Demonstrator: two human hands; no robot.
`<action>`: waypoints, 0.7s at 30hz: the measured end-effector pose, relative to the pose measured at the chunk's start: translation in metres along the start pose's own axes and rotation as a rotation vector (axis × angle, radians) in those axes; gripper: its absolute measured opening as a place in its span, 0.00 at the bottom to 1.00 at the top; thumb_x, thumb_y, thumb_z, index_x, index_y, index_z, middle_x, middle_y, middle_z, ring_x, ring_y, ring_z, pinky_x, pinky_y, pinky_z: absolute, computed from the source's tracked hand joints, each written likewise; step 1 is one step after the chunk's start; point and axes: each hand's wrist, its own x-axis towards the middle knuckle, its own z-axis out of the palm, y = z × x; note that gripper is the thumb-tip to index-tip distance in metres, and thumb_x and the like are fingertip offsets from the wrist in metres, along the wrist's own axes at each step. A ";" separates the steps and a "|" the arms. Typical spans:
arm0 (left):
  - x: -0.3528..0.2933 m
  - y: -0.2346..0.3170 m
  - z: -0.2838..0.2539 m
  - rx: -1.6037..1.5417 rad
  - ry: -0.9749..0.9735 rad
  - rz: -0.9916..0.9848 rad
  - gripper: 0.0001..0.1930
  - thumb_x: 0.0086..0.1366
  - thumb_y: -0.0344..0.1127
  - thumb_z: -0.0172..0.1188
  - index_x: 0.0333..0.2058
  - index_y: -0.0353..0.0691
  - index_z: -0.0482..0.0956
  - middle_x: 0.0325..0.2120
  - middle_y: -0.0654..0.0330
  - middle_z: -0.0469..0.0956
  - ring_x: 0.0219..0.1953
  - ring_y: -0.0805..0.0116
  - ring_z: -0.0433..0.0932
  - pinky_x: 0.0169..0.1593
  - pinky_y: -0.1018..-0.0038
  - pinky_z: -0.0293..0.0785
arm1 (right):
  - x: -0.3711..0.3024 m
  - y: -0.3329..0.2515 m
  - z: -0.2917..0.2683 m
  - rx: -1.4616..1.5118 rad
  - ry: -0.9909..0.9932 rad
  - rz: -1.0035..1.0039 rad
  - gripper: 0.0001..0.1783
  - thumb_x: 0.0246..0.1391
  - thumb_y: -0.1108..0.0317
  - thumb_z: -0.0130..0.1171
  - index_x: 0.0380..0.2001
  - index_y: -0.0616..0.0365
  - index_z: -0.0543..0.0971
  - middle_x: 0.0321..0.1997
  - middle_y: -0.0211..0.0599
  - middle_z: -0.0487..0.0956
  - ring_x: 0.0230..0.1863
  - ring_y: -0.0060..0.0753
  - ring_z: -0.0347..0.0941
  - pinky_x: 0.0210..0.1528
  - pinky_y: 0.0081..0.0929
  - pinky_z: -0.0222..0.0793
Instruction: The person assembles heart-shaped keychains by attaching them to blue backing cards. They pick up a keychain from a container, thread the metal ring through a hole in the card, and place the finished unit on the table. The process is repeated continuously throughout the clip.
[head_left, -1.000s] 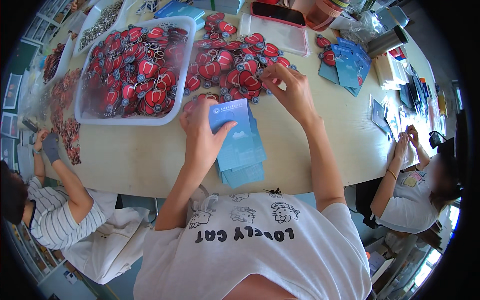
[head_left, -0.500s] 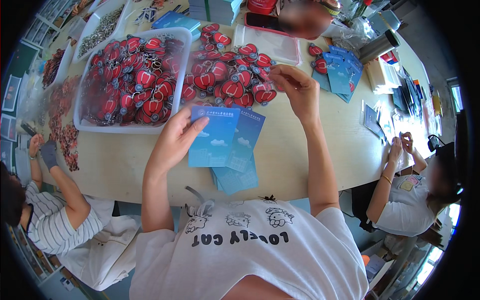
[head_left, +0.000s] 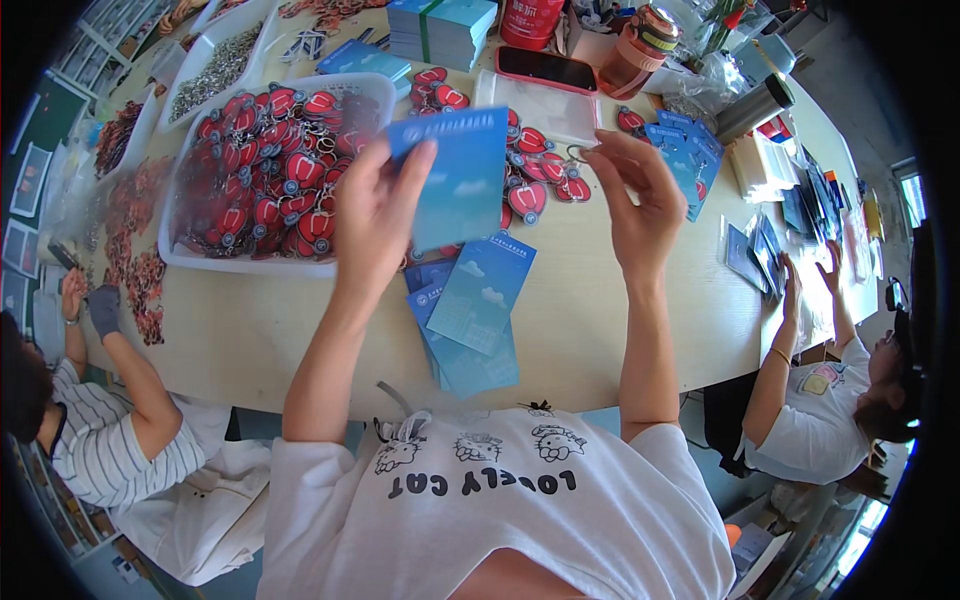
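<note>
My left hand (head_left: 375,205) grips a blue card (head_left: 462,185) with white clouds, thumb on its face, raised over the table. Below it, several more blue cards (head_left: 480,300) lie fanned in a loose pile. My right hand (head_left: 640,195) is pinched at the right edge of a heap of red keychains (head_left: 525,200). A metal ring (head_left: 576,153) shows at its fingertips, with a red keychain (head_left: 572,188) just below. The raised card hides part of the heap.
A white bin (head_left: 170,235) full of red keychains stands left. Behind are a strapped card stack (head_left: 440,35), a phone (head_left: 545,69), a clear tray (head_left: 560,115) and a bottle (head_left: 638,55). More cards (head_left: 690,155) lie right. One person works at each side.
My left hand has lifted a card up and away from the pile, over the keychains. My right hand has shifted right and slightly down, still pinched.
</note>
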 end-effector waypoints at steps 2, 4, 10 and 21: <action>0.016 -0.014 0.015 -0.030 0.018 0.101 0.08 0.68 0.32 0.55 0.39 0.31 0.76 0.32 0.65 0.77 0.33 0.82 0.73 0.39 0.82 0.68 | 0.005 -0.011 0.000 0.099 0.060 -0.003 0.15 0.50 0.80 0.62 0.43 0.61 0.79 0.35 0.31 0.80 0.38 0.20 0.78 0.39 0.17 0.73; 0.022 -0.017 0.034 -0.071 0.065 0.157 0.08 0.68 0.33 0.55 0.38 0.33 0.76 0.30 0.65 0.77 0.33 0.82 0.72 0.38 0.83 0.67 | 0.006 -0.009 -0.002 0.307 0.071 0.116 0.13 0.55 0.75 0.59 0.45 0.60 0.79 0.37 0.27 0.79 0.32 0.13 0.71 0.33 0.12 0.65; 0.025 -0.023 0.060 -0.070 0.015 0.177 0.09 0.68 0.32 0.55 0.41 0.31 0.76 0.34 0.65 0.77 0.35 0.83 0.72 0.40 0.84 0.68 | 0.005 -0.011 0.019 0.665 0.073 0.359 0.11 0.62 0.68 0.52 0.45 0.59 0.78 0.36 0.21 0.76 0.29 0.10 0.65 0.30 0.09 0.60; 0.015 -0.011 0.066 -0.398 -0.086 -0.026 0.08 0.65 0.33 0.59 0.35 0.32 0.78 0.29 0.65 0.79 0.32 0.82 0.75 0.36 0.83 0.72 | 0.006 -0.020 0.025 0.591 -0.027 0.478 0.09 0.55 0.72 0.61 0.36 0.67 0.78 0.34 0.37 0.81 0.34 0.27 0.80 0.35 0.16 0.73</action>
